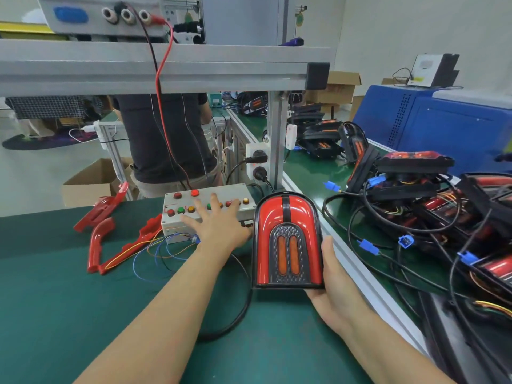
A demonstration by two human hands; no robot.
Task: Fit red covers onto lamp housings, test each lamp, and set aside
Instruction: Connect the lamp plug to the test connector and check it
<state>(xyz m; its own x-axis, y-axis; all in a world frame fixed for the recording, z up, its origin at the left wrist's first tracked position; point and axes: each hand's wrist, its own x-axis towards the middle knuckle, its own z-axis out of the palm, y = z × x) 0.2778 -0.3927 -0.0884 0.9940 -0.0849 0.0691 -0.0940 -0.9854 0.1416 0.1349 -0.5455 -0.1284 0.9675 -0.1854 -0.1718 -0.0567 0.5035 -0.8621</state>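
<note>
- green tabletop (69,295) fills our view under an aluminium frame (166,67), with another person standing beyond its far edge.
- our left hand (219,225) lies flat with straight fingers on the grey button box (177,214) near the far edge, grip released, fingertips among the coloured buttons.
- our right hand (332,286) grasps the lamp (288,242) upright near the right edge, its red cover fitted.
- loose red covers (99,236) lie left of the box.
- wired lamps (421,195) pile up beyond the right edge.
</note>
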